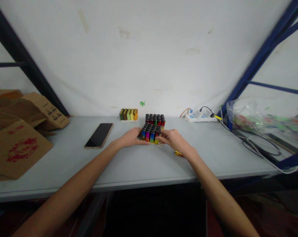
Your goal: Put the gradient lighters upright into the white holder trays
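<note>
A front block of colourful lighters with black tops stands upright in a pale tray on the table. My left hand grips the tray's left side, thumb along the front and fingers round the far side. My right hand is closed at the block's right front corner, thumb and fingers pinched on a lighter there, mostly hidden by the fingers. Right behind stands a second block of lighters, red and dark with black tops. Partly under my right wrist lies a shiny gold item, too covered to make out.
Green, brown and yellow lighters stand in a tray by the wall. A phone lies to the left, beyond it cardboard boxes. On the right are a power strip, loose cables and blue rack posts.
</note>
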Available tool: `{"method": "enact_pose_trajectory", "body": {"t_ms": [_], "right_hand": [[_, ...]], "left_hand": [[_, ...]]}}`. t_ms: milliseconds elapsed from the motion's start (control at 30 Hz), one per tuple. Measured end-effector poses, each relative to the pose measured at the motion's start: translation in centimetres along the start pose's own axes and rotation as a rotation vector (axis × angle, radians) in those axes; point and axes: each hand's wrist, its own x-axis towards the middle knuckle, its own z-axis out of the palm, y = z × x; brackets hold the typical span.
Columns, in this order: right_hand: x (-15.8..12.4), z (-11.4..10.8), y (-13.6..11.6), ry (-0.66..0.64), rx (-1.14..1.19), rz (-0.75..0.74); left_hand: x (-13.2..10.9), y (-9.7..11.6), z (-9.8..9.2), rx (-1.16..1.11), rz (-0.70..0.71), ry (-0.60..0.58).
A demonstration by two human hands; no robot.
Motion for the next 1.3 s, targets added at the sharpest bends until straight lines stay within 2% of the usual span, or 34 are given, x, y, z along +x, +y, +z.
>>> {"method": "enact_pose_trajectory", "body": {"t_ms": [133, 267, 433, 533, 667, 800, 900, 967, 1100, 1300], "right_hand": [[0.3, 0.2, -0.4, 0.021, -0.116, 0.004], [0.5, 0.0, -0.3, -0.055, -0.107, 0.012], [0.5, 0.6, -0.5, -0.028, -0.185, 0.064], [0.2, 0.1, -0.5, -0.032, -0.180, 0.074], [-0.7, -2.5, 1.5, -0.038, -0.099, 0.106], [-1.5, -4.4, 5.3, -0.020, -0.243, 0.347], [-1.5, -4.0, 7.4, -0.068, -0.297, 0.526], [-1.3, -3.1, 8.0, -0.110, -0.286, 0.577], [-0.8, -2.0, 7.9, -0.162, -0.272, 0.577], [-1.0, -2.2, 8.0, -0.167, -0.251, 0.586]], "left_hand": [[0.0, 0.0, 0.0, 0.002, 0.009, -0.002], [0.0, 0.1, 0.0, -0.011, 0.011, 0.000], [0.0, -0.1, 0.1, -0.014, 0.026, 0.000], [0.0, -0.3, 0.1, -0.022, 0.023, 0.004], [0.1, -0.3, 0.1, -0.017, 0.017, -0.007], [0.3, -0.7, 0.0, -0.051, 0.008, -0.026], [0.3, -1.0, -0.1, -0.089, 0.025, -0.042], [0.3, -1.1, -0.2, -0.109, 0.037, -0.048], [0.2, -1.1, -0.4, -0.138, 0.059, -0.054], [0.1, -0.8, -0.7, -0.155, 0.074, -0.062]]}}
